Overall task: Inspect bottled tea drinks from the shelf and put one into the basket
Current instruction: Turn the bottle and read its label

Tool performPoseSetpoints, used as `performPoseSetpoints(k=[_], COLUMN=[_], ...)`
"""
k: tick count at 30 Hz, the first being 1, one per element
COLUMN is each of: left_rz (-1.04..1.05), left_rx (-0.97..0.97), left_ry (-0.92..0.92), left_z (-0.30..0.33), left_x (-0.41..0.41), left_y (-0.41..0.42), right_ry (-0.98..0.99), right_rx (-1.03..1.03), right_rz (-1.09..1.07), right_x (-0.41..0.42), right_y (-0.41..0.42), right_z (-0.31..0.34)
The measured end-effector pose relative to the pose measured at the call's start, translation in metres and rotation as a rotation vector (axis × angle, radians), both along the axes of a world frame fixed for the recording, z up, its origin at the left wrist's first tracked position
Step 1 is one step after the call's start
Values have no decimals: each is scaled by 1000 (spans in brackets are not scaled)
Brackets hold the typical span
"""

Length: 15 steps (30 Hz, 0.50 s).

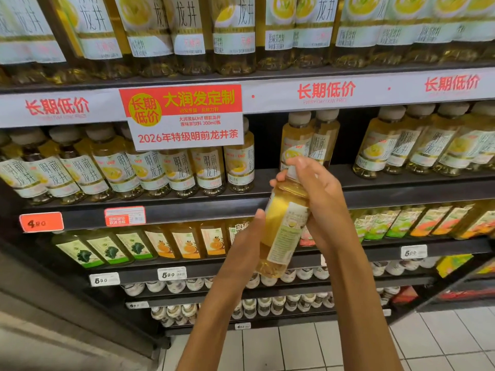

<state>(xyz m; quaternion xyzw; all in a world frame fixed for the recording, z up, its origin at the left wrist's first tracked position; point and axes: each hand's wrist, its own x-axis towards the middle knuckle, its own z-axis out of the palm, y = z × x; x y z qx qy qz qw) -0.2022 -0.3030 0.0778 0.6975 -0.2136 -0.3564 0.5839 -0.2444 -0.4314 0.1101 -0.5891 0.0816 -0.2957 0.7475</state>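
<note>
A bottle of pale yellow tea (284, 223) with a white and green label is held up in front of the shelf, tilted slightly, its back label facing me. My right hand (318, 199) grips its upper part, fingers curled over the cap and neck. My left hand (247, 236) holds its lower body from the left, thumb pressed on the side. Rows of matching tea bottles (150, 170) stand on the middle shelf (171, 210) behind. No basket is in view.
More tea bottles fill the top shelf (187, 79). A red and white promotion sign (184, 116) hangs from the shelf edge. Juice bottles (184, 242) and small white-capped bottles (176, 286) fill lower shelves. White tiled floor (321, 346) lies below.
</note>
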Motion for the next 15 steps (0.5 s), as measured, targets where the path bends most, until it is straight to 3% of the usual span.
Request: performPoseSetpoints(k=[5, 10, 13, 15], left_rz=[39, -203, -227, -183], left_rx=[-150, -273, -256, -180], left_ry=[199, 599, 572, 437], left_z=[-8, -15, -14, -14], left_x=[0, -1, 0, 3], left_y=[1, 8, 9, 11], right_ry=[-9, -77, -86, -81], right_rx=[48, 223, 215, 165], right_rz=[77, 210, 194, 158], right_x=[-1, 2, 1, 0], right_y=[0, 4, 5, 6], right_z=[0, -2, -4, -3])
